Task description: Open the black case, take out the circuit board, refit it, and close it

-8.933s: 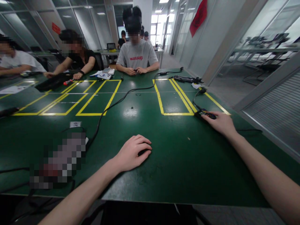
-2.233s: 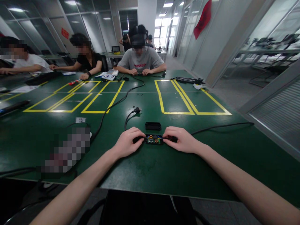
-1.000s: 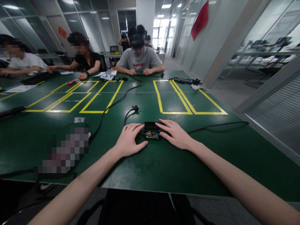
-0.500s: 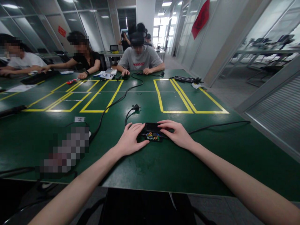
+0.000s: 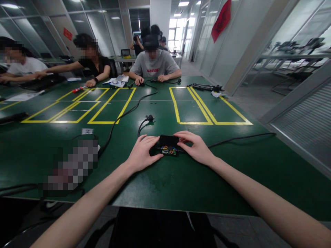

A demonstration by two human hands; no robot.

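An opened black power adapter lies in front of me, its circuit board (image 5: pixel 168 151) with copper-coloured coils showing in the lower half. Behind the board, the adapter's black cover (image 5: pixel 169 140) is raised at a tilt. My left hand (image 5: pixel 144 151) is curved round the left side, fingertips at the cover's left edge and thumb beside the board. At the cover's right edge, the fingers and thumb of my right hand (image 5: pixel 193 146) grip it. Cables leave the adapter on both sides, partly hidden under my hands. A black plug (image 5: pixel 149 119) on a short cord lies just beyond.
On the green table (image 5: pixel 207 186), yellow tape (image 5: pixel 195 123) marks rectangles. A blurred-out object (image 5: pixel 73 165) and a long black cable (image 5: pixel 111 132) are on the left. A black tripod-like item (image 5: pixel 205 87) lies far right. Several people, including one in grey (image 5: pixel 155 65), sit across the table.
The cover has tipped up and now shows a plain dark face instead of its hollow inside. My hands have shifted only slightly.
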